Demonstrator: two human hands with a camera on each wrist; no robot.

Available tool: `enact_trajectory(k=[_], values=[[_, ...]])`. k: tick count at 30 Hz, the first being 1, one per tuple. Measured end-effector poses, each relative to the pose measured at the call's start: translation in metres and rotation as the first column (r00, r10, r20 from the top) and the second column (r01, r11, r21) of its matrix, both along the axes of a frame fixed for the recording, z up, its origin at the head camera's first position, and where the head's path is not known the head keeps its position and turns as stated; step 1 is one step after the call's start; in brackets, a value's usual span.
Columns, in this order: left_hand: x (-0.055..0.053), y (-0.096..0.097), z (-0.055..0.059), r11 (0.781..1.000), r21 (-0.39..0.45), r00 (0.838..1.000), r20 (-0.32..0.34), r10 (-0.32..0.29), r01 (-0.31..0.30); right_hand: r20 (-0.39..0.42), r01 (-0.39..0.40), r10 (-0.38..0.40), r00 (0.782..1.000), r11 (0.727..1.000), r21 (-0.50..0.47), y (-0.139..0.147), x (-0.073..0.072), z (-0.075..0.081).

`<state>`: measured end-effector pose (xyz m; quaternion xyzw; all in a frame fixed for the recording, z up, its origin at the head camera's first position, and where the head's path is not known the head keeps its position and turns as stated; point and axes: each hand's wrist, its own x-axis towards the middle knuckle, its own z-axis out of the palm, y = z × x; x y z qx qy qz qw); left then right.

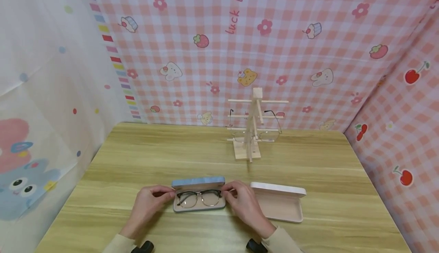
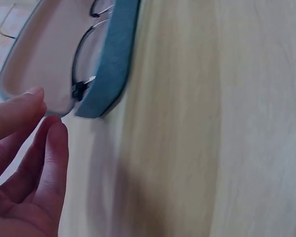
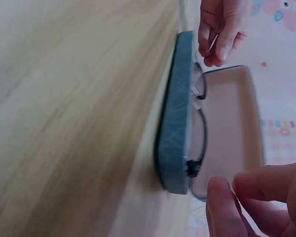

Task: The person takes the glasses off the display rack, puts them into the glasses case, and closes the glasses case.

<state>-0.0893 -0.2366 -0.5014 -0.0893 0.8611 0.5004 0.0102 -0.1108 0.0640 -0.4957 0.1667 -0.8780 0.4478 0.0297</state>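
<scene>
A blue glasses case point(image 1: 198, 181) stands open on the table, its lid raised at the back. Inside lies a pair of glasses point(image 1: 199, 192) with dark upper rims and thin metal lower rims. At the case's left end, my left hand point(image 1: 148, 203) pinches the lid edge between thumb and fingers; its fingertips point(image 2: 35, 94) show at the lid's corner. My right hand point(image 1: 245, 203) pinches the lid at the opposite end, with fingertips point(image 3: 221, 190) at that corner. The case's teal outer wall point(image 3: 175, 123) faces both wrist cameras.
Right of the blue case, a white glasses case point(image 1: 278, 188) lies open, partly behind my right hand. Further back stands a wooden glasses rack point(image 1: 254, 119) with thin-framed glasses point(image 1: 269, 140) on it. Patterned cloth point(image 1: 219, 55) hangs behind the table point(image 1: 154, 150).
</scene>
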Motion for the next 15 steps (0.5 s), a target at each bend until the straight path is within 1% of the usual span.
enact_trajectory(k=[3, 7, 9, 13, 15], values=[[0.004, -0.007, 0.003, 1.000, -0.005, 0.999, -0.023, 0.027, -0.027, 0.023, 0.002, 0.000, 1.000, 0.998, -0.055, 0.003, 0.007, 0.006], [0.008, -0.012, 0.009, 0.999, 0.000, 0.993, -0.106, 0.043, -0.043, 0.043, 0.008, -0.003, 0.999, 0.994, -0.113, 0.004, 0.012, 0.014], [0.008, -0.012, 0.013, 0.998, 0.016, 0.989, -0.134, 0.055, -0.053, 0.046, 0.011, -0.004, 0.999, 0.991, -0.137, 0.003, 0.014, 0.017], [0.007, -0.009, 0.019, 0.998, 0.042, 0.984, -0.169, 0.049, -0.043, 0.039, 0.014, -0.007, 0.999, 0.985, -0.174, 0.000, 0.015, 0.024], [0.005, -0.007, 0.022, 0.999, 0.040, 0.983, -0.178, 0.040, -0.034, 0.035, 0.010, -0.004, 0.999, 0.982, -0.190, -0.001, 0.014, 0.026]])
